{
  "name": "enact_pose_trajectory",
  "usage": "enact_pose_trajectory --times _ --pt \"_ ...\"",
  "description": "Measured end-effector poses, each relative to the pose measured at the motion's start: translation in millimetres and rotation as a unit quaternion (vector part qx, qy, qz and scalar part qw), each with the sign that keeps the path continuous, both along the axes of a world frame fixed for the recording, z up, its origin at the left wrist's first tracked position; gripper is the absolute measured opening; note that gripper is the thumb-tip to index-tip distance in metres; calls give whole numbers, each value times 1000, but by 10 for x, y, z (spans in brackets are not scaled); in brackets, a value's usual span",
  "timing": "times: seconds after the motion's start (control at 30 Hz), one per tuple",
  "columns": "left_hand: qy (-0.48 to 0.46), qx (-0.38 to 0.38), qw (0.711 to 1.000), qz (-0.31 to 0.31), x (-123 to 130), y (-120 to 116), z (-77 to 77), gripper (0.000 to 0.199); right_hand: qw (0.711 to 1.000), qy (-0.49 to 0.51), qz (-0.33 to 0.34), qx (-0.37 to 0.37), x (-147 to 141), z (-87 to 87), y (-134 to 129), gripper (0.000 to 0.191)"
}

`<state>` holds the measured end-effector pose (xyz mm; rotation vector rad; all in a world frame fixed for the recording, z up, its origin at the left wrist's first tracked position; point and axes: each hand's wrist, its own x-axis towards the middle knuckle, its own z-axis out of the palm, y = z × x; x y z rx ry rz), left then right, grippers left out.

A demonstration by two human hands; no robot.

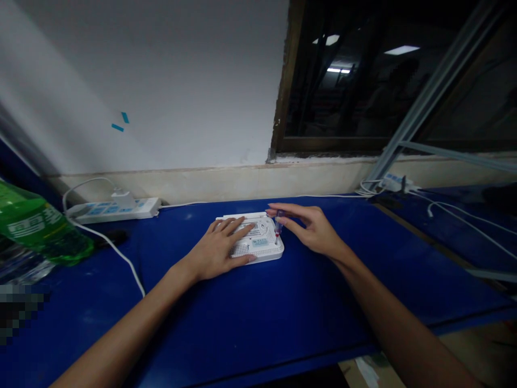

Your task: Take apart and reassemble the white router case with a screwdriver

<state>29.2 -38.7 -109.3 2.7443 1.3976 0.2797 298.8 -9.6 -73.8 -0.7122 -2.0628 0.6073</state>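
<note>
A white plastic device with vent holes and a label, perhaps a router [266, 251], lies flat on the blue tabletop [250, 318]. My left hand [220, 248] rests on its left part, fingers spread across the surface and thumb at the near edge. In my right hand [313, 229] is a small screwdriver [278, 223] with a clear handle, gripped between thumb and fingers. The screwdriver stands nearly upright, its tip at the device's right side near a corner. Whether a screw sits under the tip is too small to tell.
At the left, a green bottle [40, 223] lies tilted near a white power strip [121, 209] with a plug and cable. Another power strip [393, 183] with loose cables is at the back right, beside a metal frame [428, 89]. A wall and dark window stand behind.
</note>
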Motion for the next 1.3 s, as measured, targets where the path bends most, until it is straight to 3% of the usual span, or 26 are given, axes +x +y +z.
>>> enact_pose_trajectory --times 0.2,0.37,0.53,0.6,0.73,0.93,1.13,1.3 --pt "0 -3 1000 -1 1 -3 -6 76 993 -38 -37 109 -4 44 -57 28" --pt "6 -1 1000 1 5 -8 -3 76 997 -26 6 74 -15 68 -66 35" --pt "2 -2 1000 4 8 -22 5 77 993 0 -51 103 -8 25 -39 20" --pt "-2 -1 1000 1 7 -25 5 78 991 -16 -60 117 -11 29 -37 23" --pt "-5 -3 1000 5 7 -27 7 79 995 -29 -15 94 -30 48 -35 36" --pt "-12 -4 1000 2 9 -36 18 79 992 12 -57 108 -45 7 -34 18" --pt "-7 -4 1000 2 8 -24 7 79 993 -21 -18 116 -61 53 -62 36" --pt "-5 -1 1000 1 7 -14 -15 78 993 22 -50 107 -48 1 -25 19"
